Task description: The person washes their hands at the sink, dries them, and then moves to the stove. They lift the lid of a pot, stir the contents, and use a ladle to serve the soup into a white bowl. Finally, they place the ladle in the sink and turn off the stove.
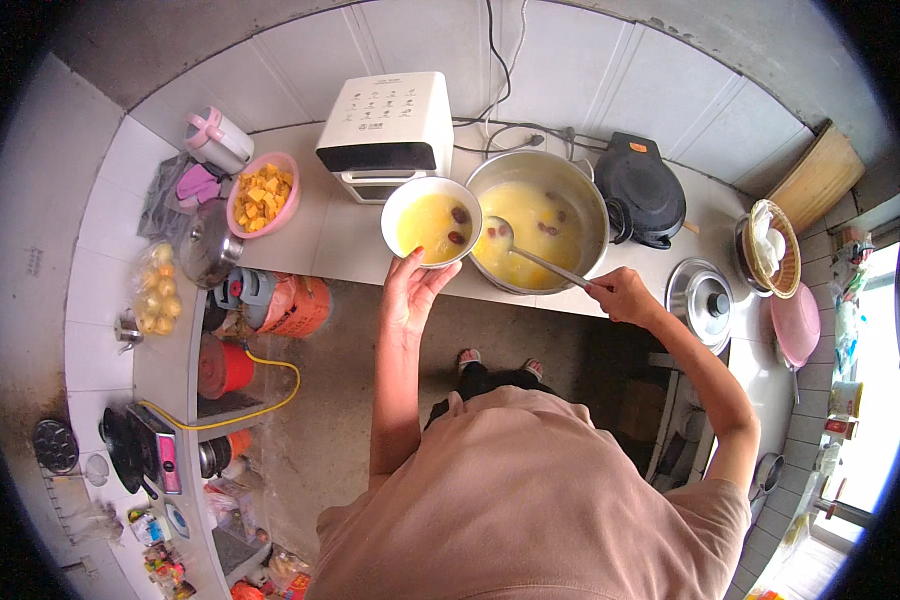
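My left hand (412,289) holds a white bowl (390,225) from below and by its near side. Yellow soup or porridge (427,221) fills much of it, with two dark red fruits, likely jujubes, at its right side. The bowl's right edge overlaps the left rim of a large metal pot (598,225) standing on the counter. In my right hand (624,295) is the handle of a metal ladle (544,264). Its head lies inside the pot at the left, with reddish pieces in it. More yellow liquid (532,225) and several dark red pieces show in the pot.
Behind the bowl stands a white countertop oven (386,120). A black electric griddle (641,191) and a lid (701,300) flank the pot's right. To the left are a pink bowl of orange chunks (296,191), a glass lid (210,240) and an orange gas cylinder (296,304) below.
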`<state>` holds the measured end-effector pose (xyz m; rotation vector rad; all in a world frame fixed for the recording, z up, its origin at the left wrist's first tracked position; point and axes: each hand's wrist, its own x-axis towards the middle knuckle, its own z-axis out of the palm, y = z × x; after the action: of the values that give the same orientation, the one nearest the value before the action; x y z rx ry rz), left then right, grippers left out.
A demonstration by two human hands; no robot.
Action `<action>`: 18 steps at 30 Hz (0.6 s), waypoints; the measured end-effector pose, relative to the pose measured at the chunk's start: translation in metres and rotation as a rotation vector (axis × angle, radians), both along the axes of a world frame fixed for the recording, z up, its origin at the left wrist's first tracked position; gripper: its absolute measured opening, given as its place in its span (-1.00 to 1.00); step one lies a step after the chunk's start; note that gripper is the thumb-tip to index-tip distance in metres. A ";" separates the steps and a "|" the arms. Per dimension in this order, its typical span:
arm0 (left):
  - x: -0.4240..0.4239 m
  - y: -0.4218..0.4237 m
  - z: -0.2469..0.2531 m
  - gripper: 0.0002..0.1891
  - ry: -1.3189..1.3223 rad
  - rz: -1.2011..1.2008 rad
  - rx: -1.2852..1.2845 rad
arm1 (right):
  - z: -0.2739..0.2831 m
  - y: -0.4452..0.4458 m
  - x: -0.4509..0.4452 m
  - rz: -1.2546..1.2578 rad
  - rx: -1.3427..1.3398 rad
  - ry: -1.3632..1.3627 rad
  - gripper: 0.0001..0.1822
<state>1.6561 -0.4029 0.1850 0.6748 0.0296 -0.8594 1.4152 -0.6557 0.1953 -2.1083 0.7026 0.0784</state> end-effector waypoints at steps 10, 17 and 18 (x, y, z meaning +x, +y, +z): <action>0.004 0.003 -0.001 -0.38 0.008 0.007 0.026 | 0.002 -0.005 -0.005 -0.238 0.360 0.109 -0.62; 0.001 -0.001 -0.005 -0.40 -0.021 -0.031 0.044 | 0.053 -0.011 -0.027 -0.278 0.336 0.105 -0.66; -0.001 -0.002 -0.005 -0.40 -0.022 -0.037 0.053 | 0.065 -0.011 -0.028 -0.287 0.321 0.114 -0.66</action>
<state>1.6553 -0.4051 0.1797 0.7367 0.0207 -0.8890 1.3868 -0.6665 0.2604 -1.6914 0.9856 0.1433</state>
